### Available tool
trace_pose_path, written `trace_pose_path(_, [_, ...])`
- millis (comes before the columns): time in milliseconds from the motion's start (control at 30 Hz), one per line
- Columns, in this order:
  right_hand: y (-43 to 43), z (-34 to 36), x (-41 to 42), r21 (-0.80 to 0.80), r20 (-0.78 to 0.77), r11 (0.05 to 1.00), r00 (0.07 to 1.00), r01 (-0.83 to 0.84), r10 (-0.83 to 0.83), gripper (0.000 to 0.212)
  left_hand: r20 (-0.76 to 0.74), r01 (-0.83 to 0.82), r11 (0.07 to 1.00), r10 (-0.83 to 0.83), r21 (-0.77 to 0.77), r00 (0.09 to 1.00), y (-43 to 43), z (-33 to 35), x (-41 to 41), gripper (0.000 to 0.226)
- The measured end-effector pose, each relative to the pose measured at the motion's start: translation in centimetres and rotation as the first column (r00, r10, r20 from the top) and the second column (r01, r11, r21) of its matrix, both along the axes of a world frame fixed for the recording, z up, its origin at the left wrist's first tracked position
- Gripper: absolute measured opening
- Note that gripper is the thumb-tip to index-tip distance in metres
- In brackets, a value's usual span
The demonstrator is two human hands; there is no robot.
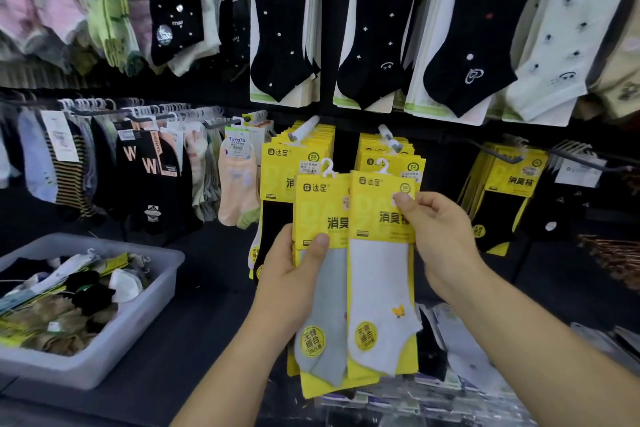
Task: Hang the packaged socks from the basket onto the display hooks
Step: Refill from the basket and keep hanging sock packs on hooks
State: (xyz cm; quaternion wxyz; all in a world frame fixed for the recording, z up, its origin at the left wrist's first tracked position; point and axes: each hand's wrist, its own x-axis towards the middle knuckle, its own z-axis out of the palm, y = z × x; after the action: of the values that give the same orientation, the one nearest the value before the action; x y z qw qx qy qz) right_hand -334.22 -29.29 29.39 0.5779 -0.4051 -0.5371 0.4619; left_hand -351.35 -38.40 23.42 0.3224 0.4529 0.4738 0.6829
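Note:
My left hand (294, 274) grips a grey sock pack (323, 319) on a yellow card, thumb pressed on its front. My right hand (436, 239) pinches the upper right edge of a white sock pack (381, 288) with a small yellow butterfly. Both packs are upright, side by side, each with a white plastic hanger on top. Just behind them two display hooks (306, 128) (389, 137) carry stacks of the same yellow packs. The grey basket (114, 343) at lower left holds several mixed sock packs.
Black dotted socks (280, 28) hang in rows above. A rail of assorted socks (138, 163) runs to the left. More yellow packs (502, 191) hang at right. Clear-wrapped packets (460, 350) lie on the dark shelf below my right arm.

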Motion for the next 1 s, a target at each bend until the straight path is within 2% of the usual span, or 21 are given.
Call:
trace_pose_path(100, [0.9, -0.1, 1.5, 0.053, -0.026, 0.990, 0.991, 0.134, -0.133, 0.014, 0.029, -0.023, 1.000, 0.024, -0.006, 0.999, 0.0, -0.1, -0.6, 0.011])
trace_pose_path(233, [1.6, 0.4, 2.3, 0.193, 0.020, 0.960, 0.977, 0.204, -0.211, 0.013, 0.020, -0.055, 0.998, 0.055, -0.032, 0.998, -0.1, 0.0, -1.2, 0.010])
trace_pose_path(367, [2.4, 1.5, 1.7, 0.253, 0.081, 0.950, 0.975, 0.182, -0.208, 0.016, 0.021, -0.051, 0.998, 0.051, -0.028, 0.998, -0.2, 0.1, -1.3, 0.011])
trace_pose_path(567, [3.7, 1.1, 1.0, 0.217, 0.146, 0.957, 0.963, 0.192, -0.226, 0.023, 0.034, 0.016, 1.000, -0.017, 0.016, 0.999, -0.2, 0.1, -0.8, 0.032])
trace_pose_path(733, [2.5, -0.5, 1.4, 0.191, 0.221, 0.922, 0.901, 0.335, -0.373, 0.030, 0.040, 0.043, 0.999, -0.044, 0.018, 0.998, -0.1, 0.1, -0.6, 0.034])
trace_pose_path(767, [1.9, -0.7, 1.3, 0.208, 0.237, 0.925, 0.901, 0.318, -0.363, 0.030, 0.037, 0.046, 0.999, -0.046, 0.014, 0.998, -0.1, 0.0, -0.6, 0.033])
trace_pose_path(833, [0.5, -0.6, 0.7, 0.218, 0.283, 0.958, 0.928, 0.184, -0.242, 0.030, 0.027, 0.042, 0.999, -0.042, 0.004, 0.999, -0.1, -0.1, -0.4, 0.033])
trace_pose_path(900, [-1.1, -0.2, -0.4, 0.161, 0.306, 0.987, 0.950, 0.009, -0.058, 0.036, 0.015, 0.047, 0.999, -0.047, 0.015, 0.999, 0.0, -0.2, -0.1, 0.036])
trace_pose_path(1000, [-2.4, 0.2, -1.5, 0.085, 0.299, 0.989, 0.950, -0.117, 0.087, 0.037, 0.039, 0.074, 0.996, -0.076, 0.046, 0.996, 0.0, -0.2, 0.5, 0.041])
